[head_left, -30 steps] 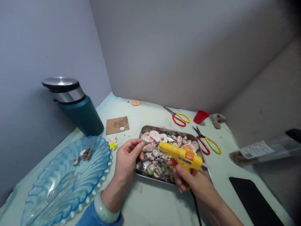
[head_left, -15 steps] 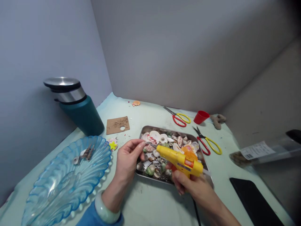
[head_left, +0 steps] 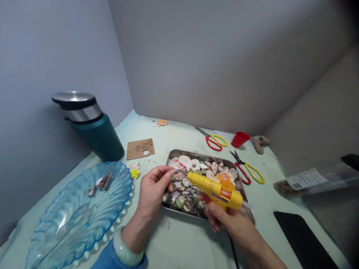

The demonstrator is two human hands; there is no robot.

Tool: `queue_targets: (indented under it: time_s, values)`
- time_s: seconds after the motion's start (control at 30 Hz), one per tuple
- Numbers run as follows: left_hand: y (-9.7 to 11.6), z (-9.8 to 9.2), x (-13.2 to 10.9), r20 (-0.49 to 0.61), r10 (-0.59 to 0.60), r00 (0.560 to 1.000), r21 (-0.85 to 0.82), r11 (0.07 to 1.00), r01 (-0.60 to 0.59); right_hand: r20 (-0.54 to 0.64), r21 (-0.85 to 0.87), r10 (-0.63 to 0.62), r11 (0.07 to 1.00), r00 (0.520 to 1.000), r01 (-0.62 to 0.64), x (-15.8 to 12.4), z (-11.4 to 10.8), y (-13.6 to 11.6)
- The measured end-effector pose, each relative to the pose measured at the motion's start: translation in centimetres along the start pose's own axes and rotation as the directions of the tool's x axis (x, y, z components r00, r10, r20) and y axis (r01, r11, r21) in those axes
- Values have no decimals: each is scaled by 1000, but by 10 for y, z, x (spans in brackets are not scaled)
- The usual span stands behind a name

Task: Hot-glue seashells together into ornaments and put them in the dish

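Note:
My right hand (head_left: 224, 218) grips a yellow glue gun (head_left: 214, 189) over a metal tray (head_left: 249, 209) heaped with several seashells (head_left: 193, 164). The gun's metal nozzle points left and meets the fingertips of my left hand (head_left: 153, 190). That hand is pinched on a small thin shell I can barely make out at the tray's left edge. A black cord runs down from the gun past my right wrist.
A blue shell-shaped glass dish (head_left: 75, 213) with a few small pieces lies at the front left. Behind it stand a teal flask (head_left: 92, 129) and a cardboard square (head_left: 140, 148). Two scissors (head_left: 214, 140) (head_left: 248, 170), a red cup (head_left: 239, 139) and a black phone (head_left: 301, 239) lie to the right.
The glue gun has shifted slightly left and down, bringing its nozzle closer to my left fingertips. My left hand has barely moved.

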State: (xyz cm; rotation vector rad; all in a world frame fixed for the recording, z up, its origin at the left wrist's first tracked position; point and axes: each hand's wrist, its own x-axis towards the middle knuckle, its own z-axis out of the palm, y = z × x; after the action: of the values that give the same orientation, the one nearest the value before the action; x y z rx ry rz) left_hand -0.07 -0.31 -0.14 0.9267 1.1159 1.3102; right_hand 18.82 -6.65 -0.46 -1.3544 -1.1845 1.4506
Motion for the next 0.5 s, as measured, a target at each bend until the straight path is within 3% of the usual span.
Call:
queue_targets:
  time_s: [0.13,0.37,0.5]
  values:
    - [1,2,-1,9,28,1000,30,999,-28,59,-51,14,999,998,-11,1,-2,2]
    - [1,2,-2,9,48,999,56,997,-48,-9,-18,1,1000,1000,-2,1,1,2]
    - [1,2,-3,20,64,998,72,995,-66,34,-66,9,998,999,-7,1,-2,3]
